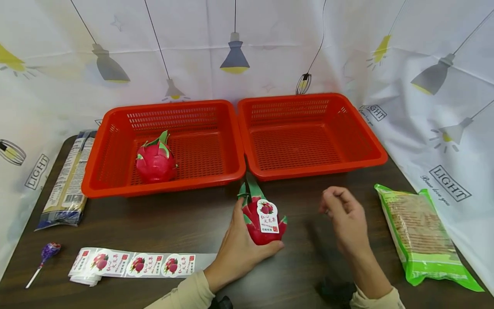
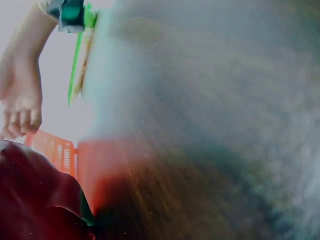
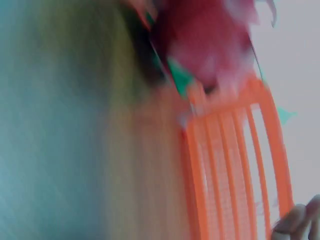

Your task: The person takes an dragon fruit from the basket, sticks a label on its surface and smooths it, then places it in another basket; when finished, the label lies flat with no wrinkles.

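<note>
My left hand [image 1: 247,253] grips a red dragon fruit [image 1: 252,236] with green leaf tips, thumb along its near side and fingers on its left. A white label [image 1: 268,216] printed with dragon fruits is on its upper face. In the left wrist view the same dragon fruit [image 2: 40,195] fills the lower left corner. To the right, apart from the fruit, my right hand [image 1: 345,219] is raised above the table with loosely bent fingers and nothing in it. A strip of printed labels [image 1: 143,264] lies left of my left hand, its left end rolled up.
Behind stand two red plastic baskets; the left basket [image 1: 193,182] contains another dragon fruit [image 1: 156,163], the right basket [image 1: 320,167] only its bare floor. A green-edged food packet [image 1: 424,236] lies right, a long printed packet [image 1: 69,184] left, and a lollipop [image 1: 48,253] front left.
</note>
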Demonstrator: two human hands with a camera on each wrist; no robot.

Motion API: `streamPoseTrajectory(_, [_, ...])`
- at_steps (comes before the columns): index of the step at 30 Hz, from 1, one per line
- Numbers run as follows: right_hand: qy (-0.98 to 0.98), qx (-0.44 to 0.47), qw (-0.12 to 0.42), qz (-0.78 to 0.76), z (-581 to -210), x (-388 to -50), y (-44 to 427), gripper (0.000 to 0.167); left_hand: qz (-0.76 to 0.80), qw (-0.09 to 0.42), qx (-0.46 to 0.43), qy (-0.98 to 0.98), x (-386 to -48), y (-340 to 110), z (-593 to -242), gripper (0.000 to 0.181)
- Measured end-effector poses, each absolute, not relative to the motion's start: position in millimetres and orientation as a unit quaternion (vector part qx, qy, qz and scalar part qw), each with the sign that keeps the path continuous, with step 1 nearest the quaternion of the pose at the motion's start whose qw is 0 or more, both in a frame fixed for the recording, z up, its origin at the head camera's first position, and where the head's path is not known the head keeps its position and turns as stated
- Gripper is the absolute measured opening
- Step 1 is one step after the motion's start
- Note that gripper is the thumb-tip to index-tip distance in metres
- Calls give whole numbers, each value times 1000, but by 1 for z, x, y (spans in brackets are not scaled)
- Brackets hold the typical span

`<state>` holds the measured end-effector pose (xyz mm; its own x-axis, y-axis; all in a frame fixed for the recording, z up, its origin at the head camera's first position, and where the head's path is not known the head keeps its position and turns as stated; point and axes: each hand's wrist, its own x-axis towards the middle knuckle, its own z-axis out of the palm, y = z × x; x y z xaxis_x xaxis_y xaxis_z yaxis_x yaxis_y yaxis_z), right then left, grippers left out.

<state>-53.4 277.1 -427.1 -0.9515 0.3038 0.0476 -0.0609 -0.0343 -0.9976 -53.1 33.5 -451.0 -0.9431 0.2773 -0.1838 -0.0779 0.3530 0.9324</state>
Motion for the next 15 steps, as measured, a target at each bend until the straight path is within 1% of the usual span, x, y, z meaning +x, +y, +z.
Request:
streamPoseTrajectory(2, [-565,-151,160,795,-427,-65,298,9,565,161,57,808,-53,31,-451,123])
streamPoseTrajectory(4, [-446,-200,183,853,-427,-77,322,14,567,162,54,806,-52,31,-452,122])
streamPoseTrajectory(7, [-320,-259,190,891,-427,-93,354,18,572,161,54,802,-52,30,-452,119])
streamPoseTrajectory(9, [-277,-274,172,905,-427,-102,369,22,574,156,56,802,-53,30,-452,117])
streamPoseTrajectory(12, [-242,-267,154,920,-428,-112,379,23,572,149,60,805,-53,30,-451,114])
streamPoseTrajectory(15, [-226,-250,153,929,-428,-119,379,27,567,143,66,808,-53,29,-451,112])
